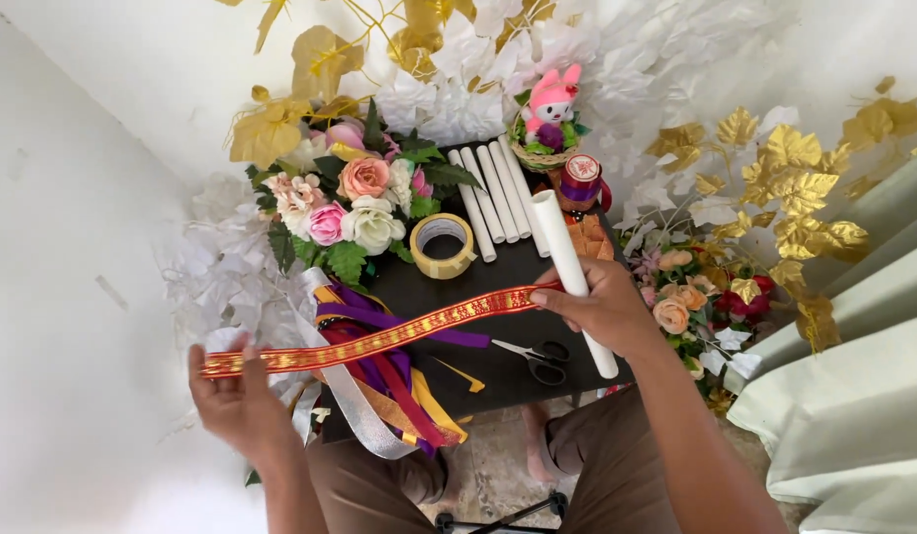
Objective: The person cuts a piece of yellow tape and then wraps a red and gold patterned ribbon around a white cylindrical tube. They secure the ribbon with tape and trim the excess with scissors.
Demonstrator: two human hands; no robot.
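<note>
— Start at the left. What has the left hand got?

— Its grip is closed on one end of a red and gold patterned ribbon, fingers curled over the top edge, thumb hidden behind. The ribbon runs from that grip up and to the right, pulled fairly straight, its long axis slanting across the dark table.

— What lies under the span?

— A heap of loose ribbons in purple, red, yellow and silver, below the stretched strip and just right of the left grip. Beyond it sit a bunch of artificial flowers and a roll of tape.

— And the other end?

— The right hand pinches it against a white paper roll, so that grip is closed on both at once. The roll's long axis crosses the ribbon's steeply. Black scissors lie just below and left of the right grip, nearer it than the left.
</note>
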